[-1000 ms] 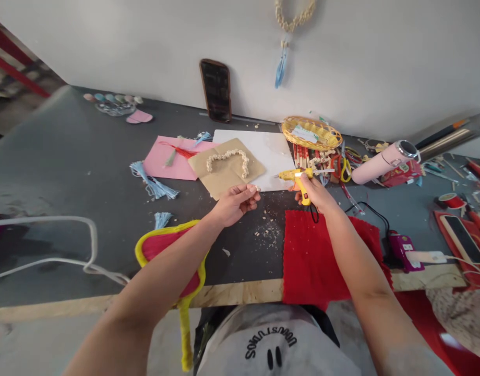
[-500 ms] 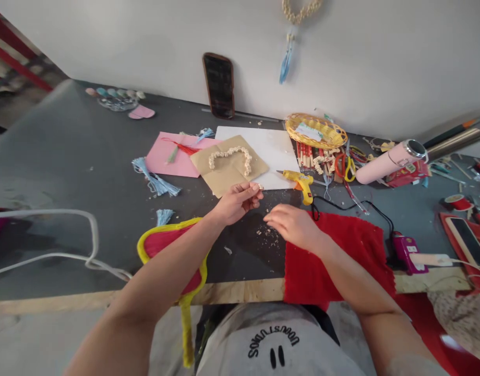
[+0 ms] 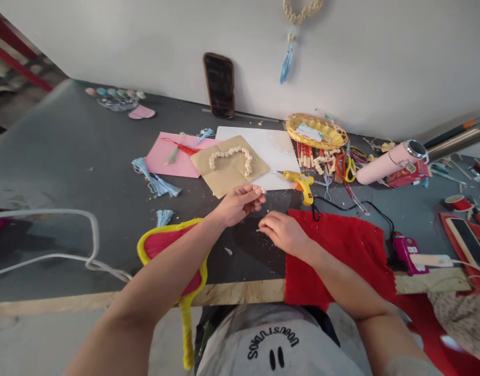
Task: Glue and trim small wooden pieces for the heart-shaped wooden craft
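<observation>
My left hand (image 3: 243, 202) is closed in a pinch in front of the brown paper, with a small cream-coloured piece (image 3: 263, 190) at its fingertips. Lower and to the right, my right hand (image 3: 281, 230) is closed too, its fingertips pinching a tiny pale bit (image 3: 258, 230) just above the dark tabletop. The kind of either piece is too small to make out. Beyond my left hand, a bent strand of cream-coloured beads (image 3: 232, 152) lies on the creased brown paper (image 3: 220, 177). A yellow hot glue gun (image 3: 302, 183) rests to the right of it.
Red cloth (image 3: 342, 245) lies under my right forearm, and a yellow-edged pink fan (image 3: 173, 240) under my left. Blue tassels (image 3: 156, 177) lie left. A wicker basket (image 3: 316, 130), scissors (image 3: 345, 168) and a pink flask (image 3: 392, 162) stand at back right. A phone (image 3: 219, 86) leans on the wall.
My right hand has moved down and slightly left, away from the left hand, and a tiny bit now shows at its fingertips. My left hand has shifted slightly right.
</observation>
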`<state>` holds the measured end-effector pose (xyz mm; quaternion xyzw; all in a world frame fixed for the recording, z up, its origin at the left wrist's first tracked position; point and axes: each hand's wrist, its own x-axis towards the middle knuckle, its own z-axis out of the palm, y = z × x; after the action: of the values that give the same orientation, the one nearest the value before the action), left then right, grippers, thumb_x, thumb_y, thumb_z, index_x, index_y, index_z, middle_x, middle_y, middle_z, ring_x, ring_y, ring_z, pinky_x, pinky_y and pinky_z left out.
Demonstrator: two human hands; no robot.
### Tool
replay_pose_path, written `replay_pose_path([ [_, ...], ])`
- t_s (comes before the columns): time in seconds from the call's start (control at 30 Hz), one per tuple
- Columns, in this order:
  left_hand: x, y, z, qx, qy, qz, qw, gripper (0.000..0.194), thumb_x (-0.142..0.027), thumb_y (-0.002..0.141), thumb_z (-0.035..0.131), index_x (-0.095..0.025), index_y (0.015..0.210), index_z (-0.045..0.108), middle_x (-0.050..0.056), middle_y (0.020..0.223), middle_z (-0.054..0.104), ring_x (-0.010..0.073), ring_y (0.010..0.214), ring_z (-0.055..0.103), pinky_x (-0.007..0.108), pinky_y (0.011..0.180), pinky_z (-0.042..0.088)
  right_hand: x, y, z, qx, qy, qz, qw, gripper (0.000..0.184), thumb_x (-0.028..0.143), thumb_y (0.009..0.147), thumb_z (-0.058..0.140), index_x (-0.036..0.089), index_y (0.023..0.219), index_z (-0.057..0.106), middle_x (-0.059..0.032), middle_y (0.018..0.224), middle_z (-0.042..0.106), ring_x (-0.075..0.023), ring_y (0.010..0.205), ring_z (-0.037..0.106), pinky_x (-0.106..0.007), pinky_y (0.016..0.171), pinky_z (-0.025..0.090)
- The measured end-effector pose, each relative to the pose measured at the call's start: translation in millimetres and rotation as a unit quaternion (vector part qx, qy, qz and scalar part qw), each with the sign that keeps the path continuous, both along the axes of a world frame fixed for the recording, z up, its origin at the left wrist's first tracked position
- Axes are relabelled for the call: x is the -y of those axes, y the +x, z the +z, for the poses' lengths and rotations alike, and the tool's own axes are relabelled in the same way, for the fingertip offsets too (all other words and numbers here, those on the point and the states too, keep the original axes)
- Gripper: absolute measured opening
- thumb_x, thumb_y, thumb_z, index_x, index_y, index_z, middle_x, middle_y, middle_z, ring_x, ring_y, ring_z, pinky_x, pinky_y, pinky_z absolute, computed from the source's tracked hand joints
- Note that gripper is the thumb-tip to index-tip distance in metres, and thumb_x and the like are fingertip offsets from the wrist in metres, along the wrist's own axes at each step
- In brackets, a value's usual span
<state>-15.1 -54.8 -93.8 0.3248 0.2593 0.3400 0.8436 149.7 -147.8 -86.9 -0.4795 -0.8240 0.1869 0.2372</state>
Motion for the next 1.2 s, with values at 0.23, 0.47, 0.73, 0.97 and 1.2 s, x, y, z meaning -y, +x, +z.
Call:
replay_pose_path([
  [0.23,3.5,0.0,3.1,-0.048,0.008,-0.085,0.995,0.029,-0.034,0.070,0.082,-0.011,0.078,0.068,0.003,0.070,0.068,0.0072,0.056,0.059,0.019,0.056,0.045,-4.1,14.8,6.5,-0.221,0.100,-0.169,0.955,0.005,0.018,0.090,0.060,0.022,0.090,0.063,-0.0026,0.088,0.069,-0.0136,0.084,0.067,-0.026,0.080,0.054],
  [0.47,7.4,1.9,4.0,-0.069,0.036,-0.131,0.988,0.029,-0.035,0.070,0.082,-0.011,0.081,0.071,0.004,0.069,0.069,0.0061,0.056,0.056,0.018,0.056,0.042,-4.5,9.3,7.0,-0.235,0.140,-0.155,0.949,0.006,0.018,0.091,0.060,0.022,0.090,0.064,-0.0026,0.086,0.069,-0.0139,0.082,0.067,-0.027,0.076,0.056],
  [0.73,7.8,2.6,4.4,-0.081,0.058,-0.146,0.984,0.030,-0.037,0.071,0.081,-0.011,0.081,0.072,0.005,0.071,0.069,0.0068,0.059,0.055,0.019,0.058,0.042,-4.6,7.0,4.6,-0.253,0.112,-0.161,0.947,0.004,0.022,0.089,0.063,0.021,0.086,0.065,-0.0029,0.084,0.068,-0.0136,0.079,0.066,-0.026,0.072,0.055],
  [0.97,8.2,2.7,4.5,-0.090,0.070,-0.144,0.983,0.029,-0.038,0.071,0.080,-0.011,0.080,0.072,0.005,0.070,0.069,0.0073,0.058,0.055,0.019,0.055,0.040,-4.5,8.1,3.9,-0.253,0.102,-0.156,0.949,0.005,0.024,0.089,0.063,0.021,0.086,0.065,-0.0032,0.084,0.068,-0.0144,0.079,0.066,-0.028,0.073,0.056],
  [1.2,7.9,2.1,4.2,-0.079,0.059,-0.132,0.986,0.026,-0.035,0.072,0.080,-0.011,0.080,0.071,0.005,0.070,0.069,0.0073,0.057,0.055,0.020,0.056,0.040,-3.1,12.1,6.6,-0.227,0.123,-0.157,0.953,0.007,0.023,0.091,0.057,0.022,0.091,0.064,-0.0044,0.086,0.068,-0.0152,0.081,0.066,-0.030,0.074,0.056],
])
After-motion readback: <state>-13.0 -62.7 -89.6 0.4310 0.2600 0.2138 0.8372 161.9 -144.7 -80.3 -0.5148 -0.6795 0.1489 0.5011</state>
